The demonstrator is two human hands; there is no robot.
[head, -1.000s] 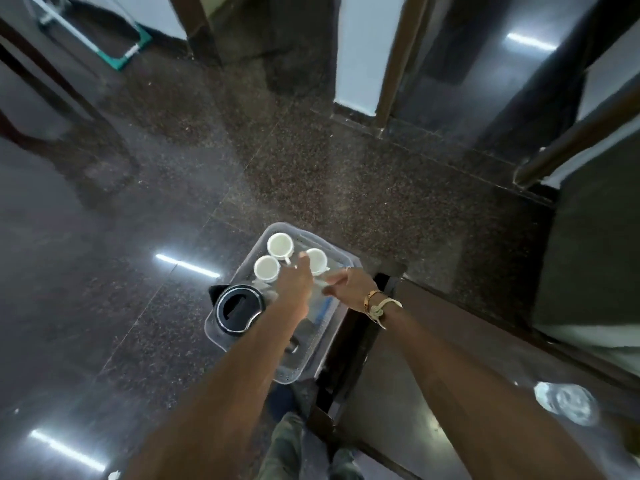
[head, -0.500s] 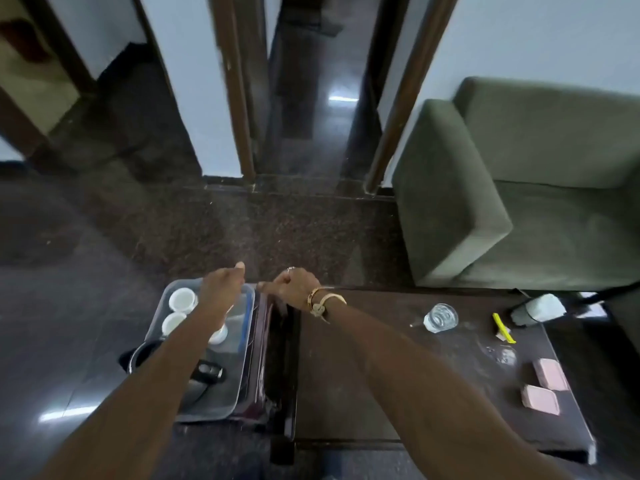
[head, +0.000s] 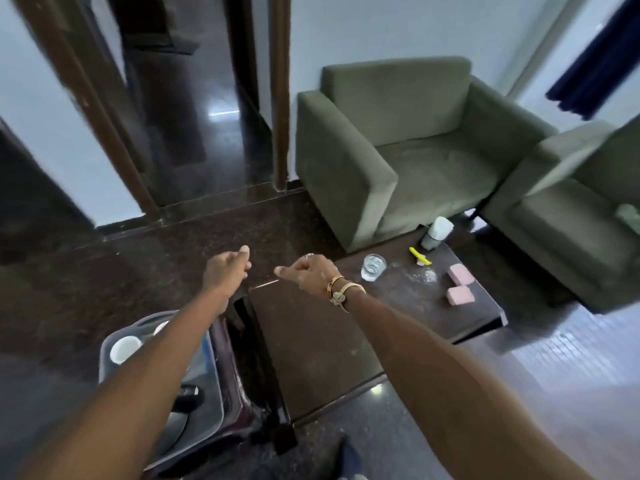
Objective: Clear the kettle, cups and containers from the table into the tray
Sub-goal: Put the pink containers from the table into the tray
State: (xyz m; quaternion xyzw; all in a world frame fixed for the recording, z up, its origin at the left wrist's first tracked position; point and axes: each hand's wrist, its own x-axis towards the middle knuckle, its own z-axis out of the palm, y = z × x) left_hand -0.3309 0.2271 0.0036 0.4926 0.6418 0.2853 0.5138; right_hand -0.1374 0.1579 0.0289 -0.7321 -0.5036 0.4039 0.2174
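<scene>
Hovering mid-frame, left hand [head: 225, 269] and right hand [head: 312, 274] curl empty; tray [head: 102, 358] with cup [head: 124, 348] sits lower left.

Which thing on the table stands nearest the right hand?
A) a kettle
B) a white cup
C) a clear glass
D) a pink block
C: the glass stands on the table just beyond the right hand; the pink blocks lie farther off.

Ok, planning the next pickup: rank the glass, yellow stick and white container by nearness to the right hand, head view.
1. glass, just right of the right hand.
2. yellow stick, beyond it.
3. white container, at the far table edge.
</scene>
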